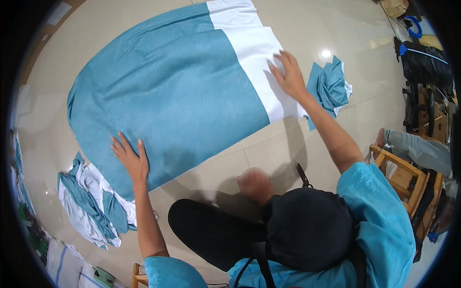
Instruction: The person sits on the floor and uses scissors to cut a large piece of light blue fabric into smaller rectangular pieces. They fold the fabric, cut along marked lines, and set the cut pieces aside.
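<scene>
A large teal fabric (163, 91) with a white band (249, 62) along its right side lies spread on the tiled floor. My left hand (129, 156) rests on the lower left of the teal part, fingers spread. My right hand (288, 77) is on or just over the white band near the fabric's right edge, fingers apart and slightly bent. A small crumpled pile of teal and white cloth (331, 86) lies just right of that hand. Dark scissors (303, 175) lie near my bare foot (254, 185); their lower end is partly hidden.
A larger heap of teal and white cloth (91, 201) lies at lower left, beside white sacks (62, 264) at the rim. Along the right stand wooden stools (398, 173), black bags (422, 72) and a blue coil (415, 26). Cardboard (48, 24) edges the upper left.
</scene>
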`<state>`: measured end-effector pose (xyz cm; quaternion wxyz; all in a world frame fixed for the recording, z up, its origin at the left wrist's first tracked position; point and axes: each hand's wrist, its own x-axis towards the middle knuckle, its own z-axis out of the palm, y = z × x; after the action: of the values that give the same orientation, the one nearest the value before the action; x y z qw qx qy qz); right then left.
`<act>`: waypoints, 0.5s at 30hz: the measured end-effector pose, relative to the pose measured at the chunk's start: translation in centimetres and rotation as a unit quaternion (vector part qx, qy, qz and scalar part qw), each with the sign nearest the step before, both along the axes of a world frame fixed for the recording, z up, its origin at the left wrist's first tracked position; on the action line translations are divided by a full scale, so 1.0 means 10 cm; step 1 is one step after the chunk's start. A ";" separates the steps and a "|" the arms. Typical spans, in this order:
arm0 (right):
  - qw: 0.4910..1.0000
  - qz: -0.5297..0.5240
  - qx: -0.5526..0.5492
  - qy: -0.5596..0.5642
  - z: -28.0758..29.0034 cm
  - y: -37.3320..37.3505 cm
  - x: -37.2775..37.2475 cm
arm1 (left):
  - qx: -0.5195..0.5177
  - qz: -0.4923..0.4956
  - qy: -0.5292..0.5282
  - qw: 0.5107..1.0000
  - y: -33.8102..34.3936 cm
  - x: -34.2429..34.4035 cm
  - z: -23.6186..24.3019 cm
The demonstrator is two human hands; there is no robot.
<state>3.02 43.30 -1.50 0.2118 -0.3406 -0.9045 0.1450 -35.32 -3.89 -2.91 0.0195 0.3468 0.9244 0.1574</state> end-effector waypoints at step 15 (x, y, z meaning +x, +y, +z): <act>0.995 -0.005 -0.027 -0.093 0.01 -1.81 1.41 | -0.206 0.049 -0.018 0.977 -1.64 0.42 0.00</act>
<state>17.14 25.16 -1.43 0.1185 -0.3630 -0.9142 0.1359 -31.13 -20.31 -2.93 0.0995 0.2871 0.9523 -0.0290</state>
